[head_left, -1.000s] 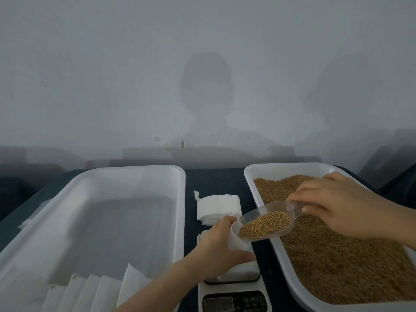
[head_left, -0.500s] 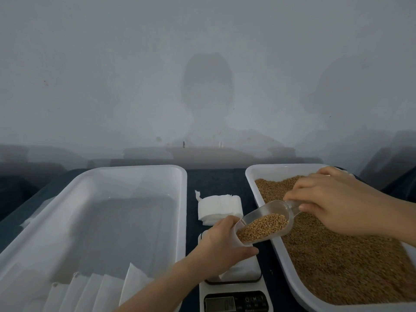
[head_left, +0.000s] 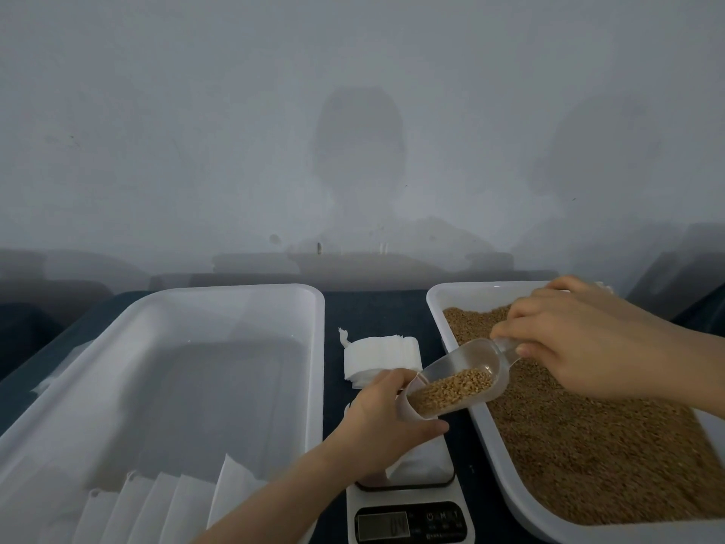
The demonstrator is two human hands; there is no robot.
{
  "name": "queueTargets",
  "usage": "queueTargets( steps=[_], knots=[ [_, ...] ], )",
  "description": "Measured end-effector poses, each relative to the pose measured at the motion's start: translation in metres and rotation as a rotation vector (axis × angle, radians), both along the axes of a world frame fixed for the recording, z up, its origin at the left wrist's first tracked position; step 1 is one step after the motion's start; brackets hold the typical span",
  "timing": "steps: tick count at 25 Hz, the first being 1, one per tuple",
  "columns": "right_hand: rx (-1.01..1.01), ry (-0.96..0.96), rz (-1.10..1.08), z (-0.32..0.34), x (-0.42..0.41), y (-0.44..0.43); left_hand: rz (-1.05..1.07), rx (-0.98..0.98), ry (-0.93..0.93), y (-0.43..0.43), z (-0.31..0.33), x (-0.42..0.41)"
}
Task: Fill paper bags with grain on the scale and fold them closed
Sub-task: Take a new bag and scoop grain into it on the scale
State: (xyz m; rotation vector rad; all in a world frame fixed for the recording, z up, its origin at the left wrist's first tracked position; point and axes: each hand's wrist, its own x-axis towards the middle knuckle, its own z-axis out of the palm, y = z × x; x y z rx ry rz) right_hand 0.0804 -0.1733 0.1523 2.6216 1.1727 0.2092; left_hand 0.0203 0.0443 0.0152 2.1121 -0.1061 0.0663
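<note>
Your right hand [head_left: 588, 347] pinches the handle of the scoop [head_left: 459, 382], fingers curled round it, above and to the right of the scale [head_left: 410, 498]. Your left hand [head_left: 380, 422] is over the scale's left side, thumb and fingers wrapped round the top of the bag [head_left: 421, 459] that stands on the platform, holding its mouth up.

You have just lifted the handle end, so the scoop now slopes steeply down towards the scale. The grain [head_left: 451, 390] has slid to its lip, right at the bag's mouth. I judge the pour is starting; whether any grain has dropped in is hidden by your left hand. The scale's display is too blurred to read.

A second ago the scoop lay flatter with the grain spread along it. Half a second ago it had dipped only a little. Your left hand and the bag have hardly shifted.

The grain tray [head_left: 435, 308] sits just right of the scale. A stack [head_left: 380, 359] of flat bags lies just behind it. The left tray [head_left: 317, 386] is beside it, with a row [head_left: 157, 504] of white bags at its near end.
</note>
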Motion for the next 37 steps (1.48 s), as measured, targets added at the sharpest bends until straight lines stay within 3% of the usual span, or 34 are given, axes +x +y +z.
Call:
queueTargets(
  steps=[16, 29, 37],
  knots=[
    [-0.066, -0.074, 0.000, 0.007, -0.011, 0.009, 0.031, 0.019, 0.010, 0.000, 0.001, 0.002],
    [-0.188, -0.367, 0.078, 0.015, -0.034, 0.037, 0.085, 0.028, 0.058, 0.001, 0.000, 0.002],
    [-0.130, -0.431, 0.098, 0.010, -0.040, 0.031, 0.092, 0.046, 0.085, 0.001, -0.002, 0.003]
  ],
)
